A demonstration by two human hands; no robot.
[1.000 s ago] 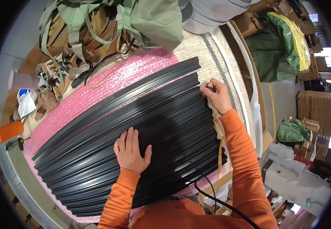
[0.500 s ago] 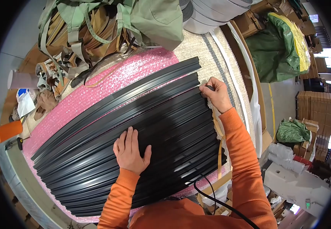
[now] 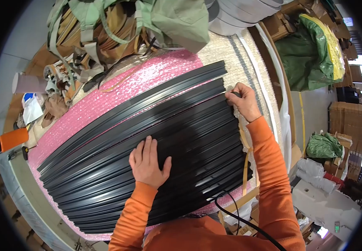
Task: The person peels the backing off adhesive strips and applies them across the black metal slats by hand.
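Long black ribbed profile strips (image 3: 118,180) lie side by side across the middle of the view. My left hand (image 3: 149,165) rests flat on them, fingers stretched out and thumb apart. At the strips' right ends, my right hand (image 3: 245,100) is closed in a pinch on a small dark piece (image 3: 235,94). Its shape is mostly covered by my fingers, and I cannot tell whether it is joined to a strip. Along the far side, a black strip (image 3: 168,86) lies slightly apart from the others. Pink bubble wrap (image 3: 101,108) shows beneath them.
A green bag (image 3: 181,25) and brown strips stand at the back. Grey rolls (image 3: 239,16) are at the back right. An orange-handled tool (image 3: 13,139) lies at the left edge. A black cable (image 3: 243,223) runs in front of me. Cardboard boxes (image 3: 348,125) are stacked at right.
The whole view has shifted slightly, so things appear a little further right. Both hands keep nearly the same places on the strips, the right still pinching.
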